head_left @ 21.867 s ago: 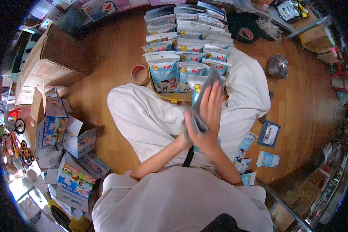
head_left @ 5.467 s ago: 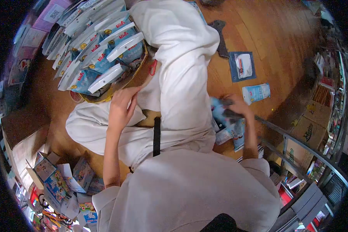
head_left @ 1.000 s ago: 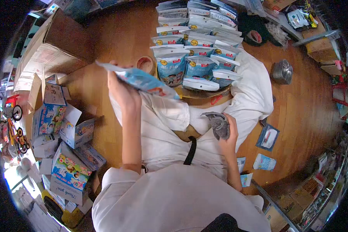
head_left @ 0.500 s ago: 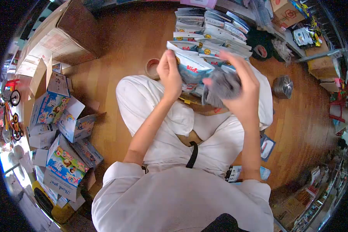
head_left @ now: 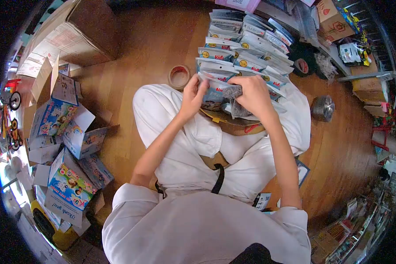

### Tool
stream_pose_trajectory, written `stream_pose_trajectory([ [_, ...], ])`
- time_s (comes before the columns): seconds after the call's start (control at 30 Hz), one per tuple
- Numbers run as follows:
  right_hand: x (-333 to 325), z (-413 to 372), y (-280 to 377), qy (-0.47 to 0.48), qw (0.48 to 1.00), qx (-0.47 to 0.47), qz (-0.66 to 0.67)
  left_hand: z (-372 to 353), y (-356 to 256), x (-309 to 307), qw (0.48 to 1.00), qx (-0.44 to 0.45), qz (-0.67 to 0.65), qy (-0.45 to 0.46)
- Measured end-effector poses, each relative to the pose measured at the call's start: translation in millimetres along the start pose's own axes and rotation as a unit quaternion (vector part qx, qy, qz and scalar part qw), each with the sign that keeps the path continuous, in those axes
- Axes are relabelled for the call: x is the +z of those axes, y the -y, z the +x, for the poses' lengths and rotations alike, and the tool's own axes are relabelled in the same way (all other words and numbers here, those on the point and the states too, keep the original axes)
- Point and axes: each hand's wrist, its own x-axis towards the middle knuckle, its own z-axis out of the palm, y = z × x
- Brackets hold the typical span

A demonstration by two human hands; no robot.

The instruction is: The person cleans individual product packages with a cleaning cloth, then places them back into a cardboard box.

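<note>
In the head view my left hand (head_left: pixel 192 96) pinches the upper left corner of a blue-and-white plastic packet (head_left: pixel 214 93) with red "Kids" lettering. My right hand (head_left: pixel 254 94) is closed around a dark grey fuzzy cloth (head_left: pixel 234 93), with its fingertips at the packet's right top edge. Part of the cloth hangs below the right palm. Both hands are just above the near end of the rows of similar packets (head_left: pixel 251 61), which stand upright between my legs and away from me.
A tape roll (head_left: pixel 179 77) lies left of the packets, and a metallic round roll (head_left: pixel 323 108) stands to the right. Opened printed cartons (head_left: pixel 72 185) are piled at left, below a large cardboard box (head_left: pixel 70 42). Shelved goods line the right side.
My right hand has come down and inward with the grey cloth, to the packet's top edge. The left hand and packet are lower, closer to the standing packets.
</note>
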Motion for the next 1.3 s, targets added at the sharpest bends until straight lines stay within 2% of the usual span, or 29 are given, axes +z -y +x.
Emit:
stream_pose_trajectory([
  [0.07, 5.1, 1.3, -8.3, -0.001, 1.0, -0.013, -0.028, -3.0, -10.1, 2.4, 0.999, 0.025, -0.007, 0.035],
  [0.2, 10.1, 0.6, -0.3, 0.003, 0.998, -0.033, -0.057, -1.9, 1.6, -23.7, 0.979, 0.003, 0.171, 0.114],
  [0.33, 26.6, 0.5, 9.0, 0.037, 0.99, -0.04, -0.13, -6.9, 15.6, -27.2, 0.967, 0.005, 0.236, 0.095],
  [0.43, 32.1, 5.0, 10.7, 0.016, 0.99, -0.031, -0.136, -1.8, 14.9, -28.1, 0.952, 0.021, 0.296, 0.082],
  [0.57, 24.3, 11.5, 9.6, 0.034, 0.99, 0.001, -0.134, -0.1, 37.4, -28.2, 0.956, 0.04, 0.283, 0.07],
  [0.63, 12.4, 4.2, -1.5, -0.011, 0.999, -0.045, 0.007, -8.1, 33.6, -28.8, 0.966, 0.015, 0.25, 0.067],
  [0.67, 2.8, -2.5, -10.1, -0.032, 0.994, -0.068, 0.076, -11.0, 29.0, -29.5, 0.969, 0.035, 0.239, 0.056],
  [0.73, -50.0, -35.4, -4.9, -0.139, 0.96, 0.002, 0.245, -17.6, 4.9, -26.1, 0.974, 0.071, 0.214, 0.032],
  [0.83, -87.0, -93.1, -11.6, -0.304, 0.93, 0.094, 0.184, -34.7, -5.5, -22.9, 0.965, 0.077, 0.235, -0.091],
  [0.87, -91.1, -114.4, -16.4, -0.359, 0.91, 0.137, 0.157, -43.4, -6.9, -22.3, 0.964, 0.065, 0.242, -0.092],
  [0.93, -87.7, -152.8, -21.2, -0.456, 0.817, 0.227, 0.269, -66.1, -8.2, -21.4, 0.963, 0.039, 0.253, -0.087],
  [1.03, -60.8, -228.6, -55.7, -0.55, 0.708, 0.367, 0.248, -94.1, -25.4, -1.3, 0.968, -0.003, 0.225, 0.113],
  [1.07, -51.1, -261.0, -64.3, -0.581, 0.656, 0.421, 0.233, -98.9, -31.6, 8.4, 0.953, 0.047, 0.246, 0.17],
  [1.13, -33.2, -332.1, -84.8, -0.572, 0.651, 0.479, 0.14, -102.4, -43.5, 25.4, 0.909, 0.154, 0.273, 0.275],
  [1.2, -12.5, -425.5, -104.7, -0.544, 0.644, 0.537, 0.037, -107.2, -46.0, 41.6, 0.909, 0.149, 0.252, 0.297],
  [1.23, -8.2, -465.6, -103.1, -0.449, 0.666, 0.595, 0.001, -107.1, -44.7, 48.2, 0.907, 0.149, 0.247, 0.307],
  [1.3, 11.0, -530.1, -91.2, -0.243, 0.679, 0.691, -0.04, -101.1, -38.0, 60.0, 0.906, 0.13, 0.235, 0.326],
])
